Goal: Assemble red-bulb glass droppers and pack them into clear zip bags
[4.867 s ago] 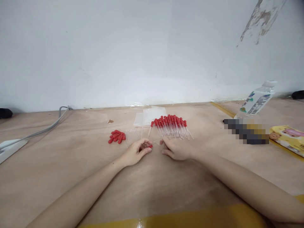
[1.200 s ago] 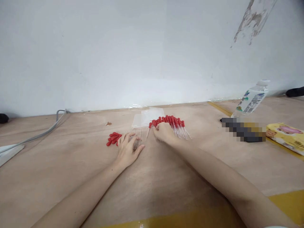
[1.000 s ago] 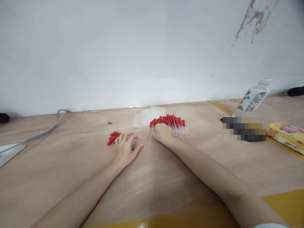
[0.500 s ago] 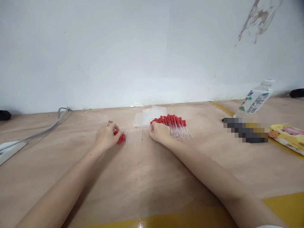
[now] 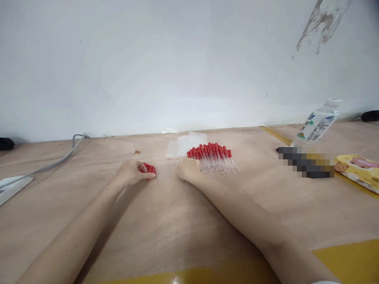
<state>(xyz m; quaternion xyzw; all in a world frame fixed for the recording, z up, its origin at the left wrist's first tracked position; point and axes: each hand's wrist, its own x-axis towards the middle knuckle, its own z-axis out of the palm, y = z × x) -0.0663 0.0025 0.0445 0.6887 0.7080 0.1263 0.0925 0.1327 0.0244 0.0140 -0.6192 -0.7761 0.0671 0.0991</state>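
My left hand [image 5: 134, 172] is closed at a small pile of red rubber bulbs [image 5: 150, 170], its thumb and fingers pinched on a bulb. Just right of the pile, several thin clear dropper tubes [image 5: 164, 172] lie side by side. Over the table right of these tubes is my right hand [image 5: 188, 169], its fingers curled closed; what they hold is hidden behind the hand. Beyond and to the right lies a fanned heap of droppers [image 5: 217, 156], clear tubes with red bulbs on their far ends.
White translucent sheets [image 5: 192, 142] lie behind the hands near the wall. At the right are a clear bottle [image 5: 318, 122], a blurred-out dark object [image 5: 306, 162] and a yellow packet [image 5: 358, 171]. A grey cable [image 5: 63, 157] runs along the left.
My right hand has moved left and nearer, from the dropper heap to over where a separate tube lay. My left hand has lowered slightly onto the red bulbs.
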